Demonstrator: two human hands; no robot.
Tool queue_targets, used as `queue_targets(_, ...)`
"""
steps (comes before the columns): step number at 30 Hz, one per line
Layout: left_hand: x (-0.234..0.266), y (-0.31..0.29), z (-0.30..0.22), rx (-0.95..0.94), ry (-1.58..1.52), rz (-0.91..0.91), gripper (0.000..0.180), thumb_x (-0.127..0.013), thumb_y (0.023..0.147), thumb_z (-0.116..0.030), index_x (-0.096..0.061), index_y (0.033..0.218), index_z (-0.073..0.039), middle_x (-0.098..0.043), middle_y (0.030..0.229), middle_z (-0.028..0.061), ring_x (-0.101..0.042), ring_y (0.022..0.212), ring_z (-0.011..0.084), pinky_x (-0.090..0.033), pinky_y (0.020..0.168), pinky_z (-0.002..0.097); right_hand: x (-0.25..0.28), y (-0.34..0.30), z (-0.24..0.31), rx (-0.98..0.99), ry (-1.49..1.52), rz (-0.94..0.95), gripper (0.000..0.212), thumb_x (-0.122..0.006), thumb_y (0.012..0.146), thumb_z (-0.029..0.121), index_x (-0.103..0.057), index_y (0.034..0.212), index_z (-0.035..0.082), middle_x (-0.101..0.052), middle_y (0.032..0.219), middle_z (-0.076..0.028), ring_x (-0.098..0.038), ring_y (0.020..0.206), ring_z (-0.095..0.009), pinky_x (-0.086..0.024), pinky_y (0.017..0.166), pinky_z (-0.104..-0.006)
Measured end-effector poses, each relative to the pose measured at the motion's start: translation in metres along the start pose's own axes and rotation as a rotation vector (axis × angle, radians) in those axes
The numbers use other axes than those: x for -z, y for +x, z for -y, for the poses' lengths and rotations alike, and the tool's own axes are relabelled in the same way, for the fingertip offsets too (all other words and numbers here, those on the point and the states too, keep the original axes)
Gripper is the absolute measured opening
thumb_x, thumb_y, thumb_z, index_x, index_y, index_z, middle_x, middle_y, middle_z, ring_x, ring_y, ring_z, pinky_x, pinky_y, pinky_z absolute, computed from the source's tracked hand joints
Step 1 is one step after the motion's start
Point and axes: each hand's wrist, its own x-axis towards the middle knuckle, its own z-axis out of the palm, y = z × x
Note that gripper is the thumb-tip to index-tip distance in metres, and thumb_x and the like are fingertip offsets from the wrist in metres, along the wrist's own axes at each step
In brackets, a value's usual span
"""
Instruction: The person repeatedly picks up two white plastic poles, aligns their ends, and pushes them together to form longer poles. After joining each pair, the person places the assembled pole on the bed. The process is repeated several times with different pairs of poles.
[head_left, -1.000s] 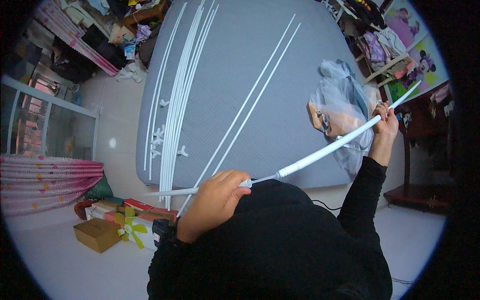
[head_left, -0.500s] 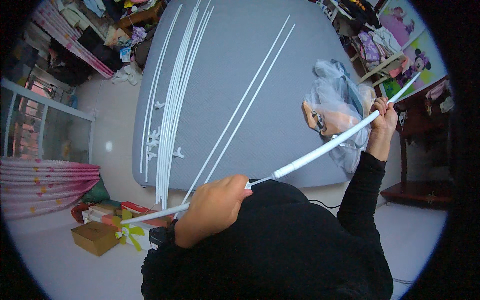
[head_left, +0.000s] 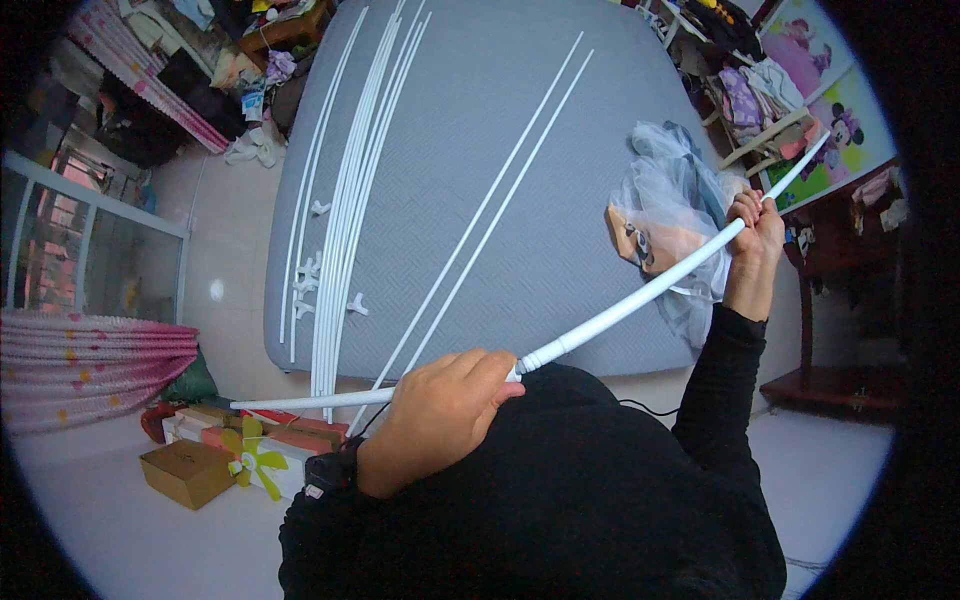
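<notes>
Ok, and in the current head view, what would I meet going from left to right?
Pink curtain, yellow-green fan blades, left hand gripping the white pole, crumpled clear plastic, right hand gripping the pole too, colourful cartoon panel.

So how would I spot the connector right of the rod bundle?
Find the grey bed, then the thick white rod bundle on its left half. Just right of that bundle, toward the near edge, lies a small branched white connector. The other connectors are left of the bundle.
</notes>
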Motion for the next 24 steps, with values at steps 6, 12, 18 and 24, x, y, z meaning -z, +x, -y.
queue_targets(6,0.002,0.000,0.001,-0.020,0.018,0.033,0.022,-0.063,0.085,-0.019,-0.056,0.099,-0.004,-0.056,0.076,0.0122,-0.057,0.068,0.0320,-0.043,0.058,0.0406,0.007,0.005,-0.003,0.007,-0.039,-0.018,0.040,-0.030,0.101,0.037,-0.039,0.079,0.005,-0.032,0.060,0.000,-0.029,0.045,-0.010,-0.027,0.037,-0.0221)
queue_targets(12,-0.001,0.000,0.004,-0.052,-0.009,-0.003,0.025,-0.066,0.082,-0.015,-0.057,0.100,-0.001,-0.059,0.079,0.0136,-0.059,0.070,0.0326,-0.045,0.059,0.0408,0.000,0.002,-0.004,0.027,-0.072,-0.018,0.040,-0.029,0.101,0.038,-0.039,0.079,0.005,-0.032,0.061,-0.001,-0.029,0.046,-0.010,-0.025,0.036,-0.0219)
queue_targets(18,-0.002,-0.001,0.003,-0.049,0.045,-0.023,0.020,-0.062,0.087,-0.019,-0.055,0.095,-0.001,-0.057,0.076,0.0123,-0.058,0.068,0.0293,-0.046,0.057,0.0379,-0.009,-0.008,-0.007,0.055,-0.050,-0.023,0.041,-0.030,0.101,0.038,-0.037,0.077,0.006,-0.033,0.061,0.000,-0.029,0.045,-0.009,-0.025,0.035,-0.0212)
queue_targets(24,0.000,-0.002,0.003,-0.013,0.022,-0.007,0.020,-0.062,0.085,-0.016,-0.054,0.095,0.000,-0.057,0.076,0.0143,-0.058,0.068,0.0331,-0.044,0.057,0.0418,-0.013,-0.011,-0.009,0.057,-0.080,0.015,0.041,-0.029,0.101,0.039,-0.038,0.077,0.006,-0.032,0.060,0.001,-0.028,0.045,-0.008,-0.025,0.035,-0.0210)
